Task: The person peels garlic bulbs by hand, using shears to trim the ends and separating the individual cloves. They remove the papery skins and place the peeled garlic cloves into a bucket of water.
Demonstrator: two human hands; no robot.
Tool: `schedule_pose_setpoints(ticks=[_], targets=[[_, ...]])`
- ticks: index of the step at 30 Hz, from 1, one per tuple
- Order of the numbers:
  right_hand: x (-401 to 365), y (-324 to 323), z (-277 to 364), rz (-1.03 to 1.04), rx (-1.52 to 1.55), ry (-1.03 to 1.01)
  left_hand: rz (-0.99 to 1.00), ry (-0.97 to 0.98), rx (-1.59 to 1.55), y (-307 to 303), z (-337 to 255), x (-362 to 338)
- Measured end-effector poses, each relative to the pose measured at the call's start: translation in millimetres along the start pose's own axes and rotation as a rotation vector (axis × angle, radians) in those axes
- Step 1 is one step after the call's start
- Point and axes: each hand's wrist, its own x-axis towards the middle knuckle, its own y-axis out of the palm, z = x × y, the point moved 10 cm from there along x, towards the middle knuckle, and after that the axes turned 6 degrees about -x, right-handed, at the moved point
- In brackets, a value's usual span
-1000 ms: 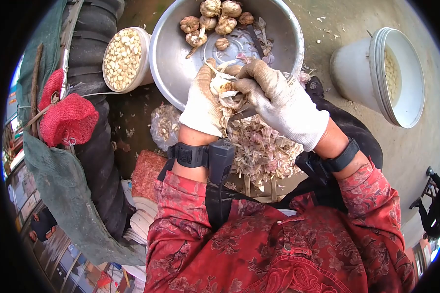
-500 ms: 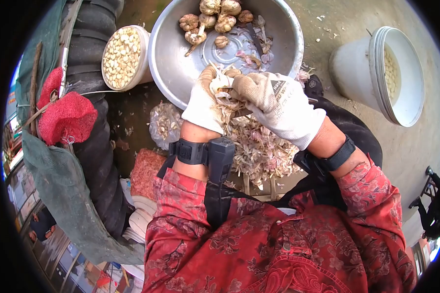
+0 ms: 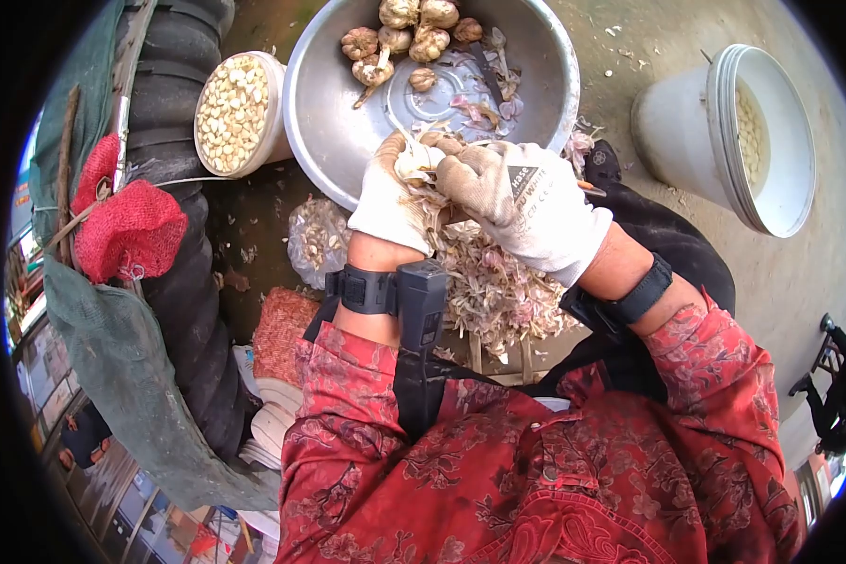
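My left hand [image 3: 383, 209], in a white glove with a dirty tan palm, is closed round a garlic bulb [image 3: 421, 160] with loose papery skin. Against the bulb's right side press the curled fingers of my right hand [image 3: 526, 202], gloved alike. Past the heel of that glove sticks the end of a thin handle [image 3: 591, 189]; the rest of this tool is mostly hidden in the fist. Both hands are over the near rim of a metal basin [image 3: 312, 155]. Whole garlic bulbs [image 3: 429, 43] and loose skins lie inside it. Below the hands is a heap of garlic peelings [image 3: 508, 291].
At the left stands a bucket [image 3: 274, 113] full of peeled cloves [image 3: 232, 113]. A larger white bucket [image 3: 677, 132] at the right leans, with cloves inside. A plastic bag [image 3: 320, 240], a red mesh bag [image 3: 150, 226] and a black ribbed tube [image 3: 174, 103] are on the left.
Both hands stay at the bulb. My right hand has shifted slightly left and turned, so the handle end now shows past its glove. More white of the bulb is visible.
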Motion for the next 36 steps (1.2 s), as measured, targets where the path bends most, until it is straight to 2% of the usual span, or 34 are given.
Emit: schedule_pose_setpoints(ticks=[4, 5, 7, 8, 10, 11, 13, 16, 17, 19, 20, 23, 25, 31, 35, 36], targets=[[-4.7, 4.9, 2.8, -0.052, -0.015, -0.023, 0.125, -0.012, -0.008, 1.6, -2.4, 0.6], [-8.7, 13.5, 4.9, 0.005, -0.038, -0.038, 0.125, -0.012, -0.008, -1.8, -3.4, 3.1], [-11.3, 24.9, 3.1, 0.075, 0.009, -0.023, 0.309, 0.011, -0.172, 13.6, -10.0, 3.0], [-11.9, 24.6, 2.7, 0.075, 0.008, -0.025, 0.311, 0.014, -0.172, 13.2, -10.3, 3.5], [-7.2, 12.4, 7.5, 0.034, -0.046, -0.062, 0.110, 0.035, -0.075, 2.6, -12.3, 5.9], [-6.3, 11.5, 7.3, 0.035, -0.044, -0.066, 0.107, 0.039, -0.077, 5.5, -15.2, 1.2], [-8.5, -2.5, -0.4, -0.088, 0.103, -0.015, 0.217, 0.011, -0.090, 22.4, -14.1, -12.6], [-10.3, -6.7, -4.8, -0.202, 0.082, -0.020, 0.244, -0.010, -0.062, 26.3, -7.7, -13.5], [-10.5, -5.6, -4.5, -0.200, 0.085, -0.020, 0.241, -0.010, -0.064, 25.0, -6.0, -10.9], [-8.1, -2.7, -7.2, -0.158, 0.063, 0.036, 0.061, 0.062, -0.036, 5.2, -9.2, -1.4], [-6.7, -4.6, -5.3, -0.157, 0.063, 0.036, 0.061, 0.061, -0.037, 5.0, -8.1, -1.9], [-4.5, -12.3, 1.0, -0.210, 0.085, 0.003, 0.112, 0.025, -0.078, 11.0, -4.6, -4.0], [-2.9, 10.4, 2.1, -0.031, 0.022, -0.018, 0.204, 0.014, -0.071, 18.1, -6.8, -5.0], [-3.7, 13.4, 4.1, 0.056, 0.085, -0.021, 0.090, 0.048, -0.049, 5.6, -6.2, -2.2], [-4.0, 11.8, 1.2, 0.036, 0.065, -0.010, 0.193, 0.024, 0.009, 12.4, -7.7, -5.2], [-5.6, 6.7, -0.5, -0.027, 0.090, -0.005, 0.235, 0.025, -0.042, 17.7, -8.7, -7.2]])
